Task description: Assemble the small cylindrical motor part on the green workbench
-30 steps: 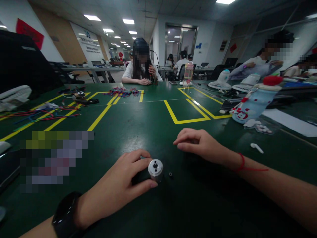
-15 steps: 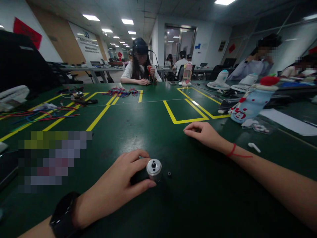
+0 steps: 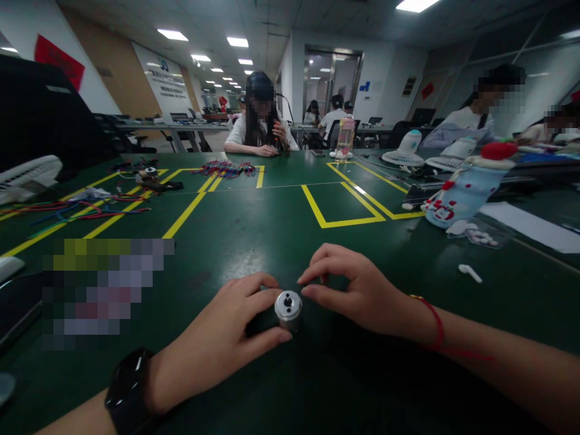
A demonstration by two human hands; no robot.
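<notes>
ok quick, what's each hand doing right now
Left hand: closed on the metal cylinder, holding it on the green table.
Right hand: fingers curled and pinched beside the cylinder's top; whether it holds anything cannot be told.

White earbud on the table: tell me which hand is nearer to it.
Right. The right hand rests on the green table between the white earbud and the silver cylinder; the left hand lies beyond that cylinder, gripping it.

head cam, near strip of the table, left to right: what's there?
Black watch → left hand → silver metal cylinder → right hand → red wrist string → white earbud.
</notes>
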